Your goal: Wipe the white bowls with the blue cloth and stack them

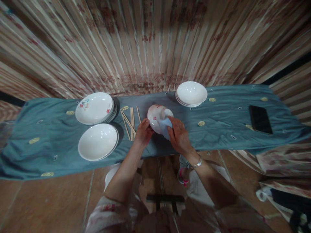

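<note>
A white bowl with red flower decoration (155,114) is tilted, its outer side showing, near the middle of the table. My left hand (144,131) grips the bowl's left edge with its fingers closed. My right hand (179,134) is closed on a pale blue-white cloth (166,124), pressed against the bowl's outer side; whether it is fabric or tissue is hard to tell. Several wooden chopsticks (132,123) lie just left of my left hand, some of them crossed.
Stacked flowered plates (93,108) stand at the back left, with white bowls (97,142) in front. Another bowl stack (191,92) stands at the back right. A black phone-like slab (260,119) lies far right on the blue tablecloth (223,110). A pleated curtain (145,48) hangs behind.
</note>
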Motion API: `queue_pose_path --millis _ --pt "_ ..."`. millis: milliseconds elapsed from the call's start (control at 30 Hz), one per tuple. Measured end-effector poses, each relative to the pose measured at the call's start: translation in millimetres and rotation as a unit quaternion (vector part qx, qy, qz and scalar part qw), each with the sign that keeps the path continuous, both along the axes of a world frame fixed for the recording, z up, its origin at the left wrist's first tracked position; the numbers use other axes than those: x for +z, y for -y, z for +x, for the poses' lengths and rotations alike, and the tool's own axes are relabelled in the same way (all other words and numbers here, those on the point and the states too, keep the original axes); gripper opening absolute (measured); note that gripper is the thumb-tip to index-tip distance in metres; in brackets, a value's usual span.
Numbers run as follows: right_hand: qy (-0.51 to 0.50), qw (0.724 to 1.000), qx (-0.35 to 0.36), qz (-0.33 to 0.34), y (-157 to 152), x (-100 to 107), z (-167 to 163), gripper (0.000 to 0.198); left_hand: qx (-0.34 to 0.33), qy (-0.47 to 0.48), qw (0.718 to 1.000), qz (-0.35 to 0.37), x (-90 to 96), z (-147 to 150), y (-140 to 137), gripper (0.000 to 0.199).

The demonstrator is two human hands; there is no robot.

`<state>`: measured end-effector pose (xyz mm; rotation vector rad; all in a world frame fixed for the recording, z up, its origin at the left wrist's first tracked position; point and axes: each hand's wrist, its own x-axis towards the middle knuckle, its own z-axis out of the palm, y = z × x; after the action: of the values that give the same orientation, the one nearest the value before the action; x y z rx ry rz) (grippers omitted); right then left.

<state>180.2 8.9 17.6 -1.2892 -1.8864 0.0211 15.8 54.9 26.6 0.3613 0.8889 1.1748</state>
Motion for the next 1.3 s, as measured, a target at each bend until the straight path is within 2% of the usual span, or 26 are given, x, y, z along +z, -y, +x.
queue_pose_path --millis 100,233,433,767,1033,1300 --pt "0.019 0.999 0.027 0.017 2 -3 -7 0.046 0.006 0.001 1.000 0.008 3.4 2 0 0.009" --pt "0.063 0.996 0.058 -0.011 3 -6 -16 0.049 0.016 -0.015 1.000 0.009 6.7 2 1 0.013" --pt "0.101 0.994 0.042 -0.021 -2 -2 -20 0.046 0.018 -0.024 0.999 0.023 9.4 3 3 0.015" --pt "0.064 0.997 0.004 -0.042 -27 8 -16 0.043 -0.029 -0.007 0.998 0.047 8.3 4 5 0.014" --pt "0.030 0.999 -0.004 -0.045 -37 12 -18 0.042 -0.034 -0.004 0.999 0.039 7.9 3 4 0.019" --pt "-0.015 0.998 -0.030 -0.045 -49 14 -12 0.039 -0.028 -0.006 0.999 0.046 4.8 2 4 0.016"
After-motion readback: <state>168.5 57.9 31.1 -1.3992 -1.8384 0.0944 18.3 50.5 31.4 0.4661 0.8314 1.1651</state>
